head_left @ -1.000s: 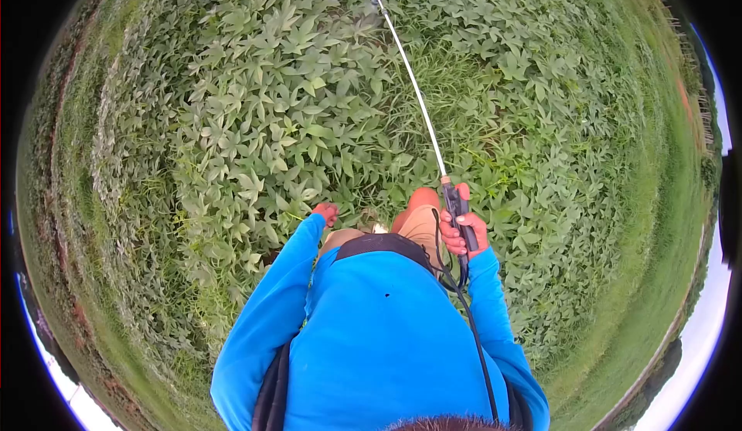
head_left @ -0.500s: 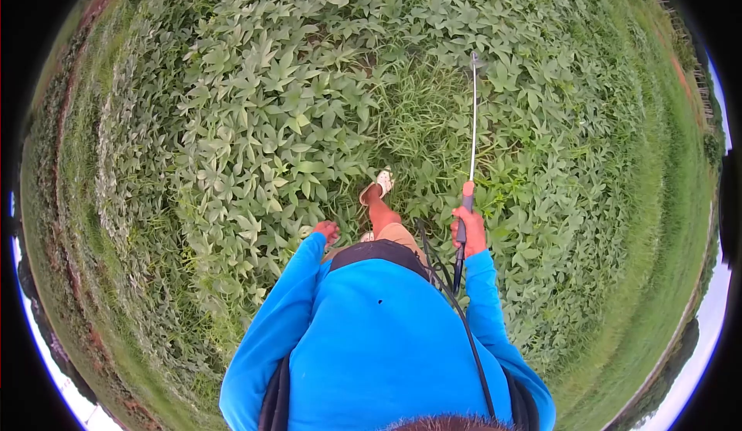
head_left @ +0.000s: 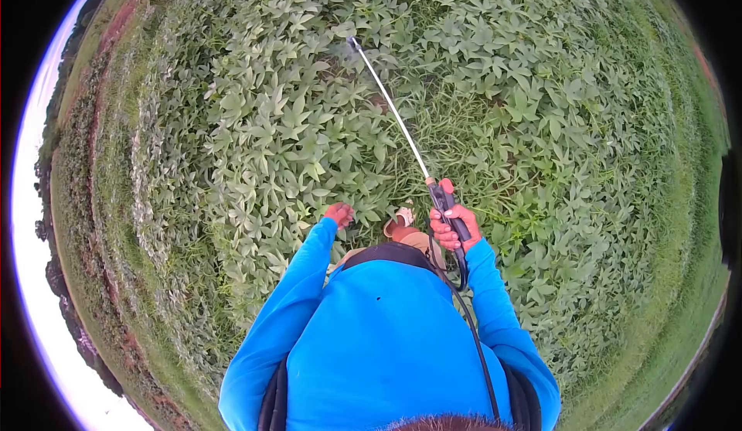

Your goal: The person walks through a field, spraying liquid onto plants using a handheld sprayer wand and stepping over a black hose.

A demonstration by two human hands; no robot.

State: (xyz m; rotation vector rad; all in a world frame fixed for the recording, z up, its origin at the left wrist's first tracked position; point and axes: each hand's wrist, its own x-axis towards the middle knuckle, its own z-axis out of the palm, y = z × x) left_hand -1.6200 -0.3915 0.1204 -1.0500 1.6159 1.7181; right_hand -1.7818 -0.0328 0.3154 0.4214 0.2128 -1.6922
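My right hand (head_left: 456, 228) is wrapped round the black handle of a spray wand (head_left: 396, 112). From the grip, its thin pale tube slants up and to the left, and the nozzle (head_left: 353, 44) sits over the leaves with a faint mist beside it. A black hose (head_left: 475, 330) loops from the handle's lower end and runs back along my right side. Held out at my left, above the foliage, my left hand (head_left: 338, 214) has its fingers curled in, and nothing shows in it.
Dense leafy crop plants (head_left: 270, 137) surround me on all sides. A strip of grass (head_left: 444, 133) grows between them in front of me. My foot in a light shoe (head_left: 403, 217) is among the plants. Reddish bare soil (head_left: 124, 25) shows at the far left.
The wand has swung from pointing straight ahead to slanting left, its nozzle now over the leaves left of the grass. My left hand has risen slightly. The view has shifted forward.
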